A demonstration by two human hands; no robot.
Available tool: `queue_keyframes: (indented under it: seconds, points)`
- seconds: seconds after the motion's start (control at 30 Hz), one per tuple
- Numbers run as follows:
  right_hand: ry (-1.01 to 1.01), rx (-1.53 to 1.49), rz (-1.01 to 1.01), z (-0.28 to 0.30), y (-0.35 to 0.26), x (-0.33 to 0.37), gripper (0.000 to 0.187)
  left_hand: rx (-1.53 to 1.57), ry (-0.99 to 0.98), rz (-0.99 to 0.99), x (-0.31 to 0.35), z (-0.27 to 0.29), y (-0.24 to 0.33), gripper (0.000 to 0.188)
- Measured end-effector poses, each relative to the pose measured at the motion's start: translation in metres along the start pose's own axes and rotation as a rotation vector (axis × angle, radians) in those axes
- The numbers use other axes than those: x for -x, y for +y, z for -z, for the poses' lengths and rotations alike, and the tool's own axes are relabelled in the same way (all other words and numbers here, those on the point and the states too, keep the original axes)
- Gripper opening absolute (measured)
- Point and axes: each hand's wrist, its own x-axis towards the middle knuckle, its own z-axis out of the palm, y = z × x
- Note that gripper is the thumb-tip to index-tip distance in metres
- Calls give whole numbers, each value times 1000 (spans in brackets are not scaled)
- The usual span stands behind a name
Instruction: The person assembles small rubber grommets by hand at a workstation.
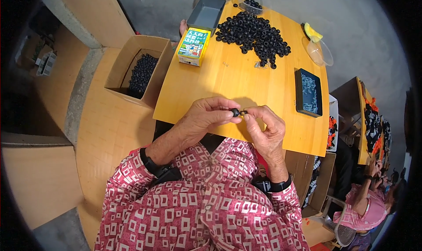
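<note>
A small black rubber ring (236, 112) sits between the two hands, just above the near edge of the wooden tabletop (206, 88). The left hand (206, 117) grasps this ring with the thumb and the forefinger closed on it. The right hand (266, 130) meets it from the other side; its fingertips pinch a very small piece (244, 112) that touches the ring, but this piece is too small to tell what it is. Both wrists carry a black band, and the sleeves are pink with white squares.

Farther on the tabletop lies a big heap of the same black rings (255, 33). Left of the heap stands a yellow and green carton (193, 46), and behind the carton lies a grey tray (206, 12). On the right side of the tabletop lies a dark flat tray (307, 93) with small shiny parts inside. Near the far right edge lies a clear plastic bowl (320, 52) with a yellow thing (313, 32) just beside it.

On the floor, left of the tabletop, stands an open cardboard box (137, 71) with more black rings in it. At the far right another person (367, 202) in pink sits at a second table.
</note>
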Motion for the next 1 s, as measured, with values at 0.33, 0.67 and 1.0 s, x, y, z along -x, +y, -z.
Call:
queue_keyframes:
  seconds: [0.33, 0.67, 1.0]
  points:
    - [-2, 21, 63, 1, 1, -2, 8, 131, -29, 78, -1, 0, 1, 23]
    - [11, 24, 61, -1, 1, -1, 8, 259, -25, 84, -3, 10, -6, 20]
    - [-46, 675, 151, -1, 30, -12, 9, 58, 32, 38, -9, 8, -3, 19]
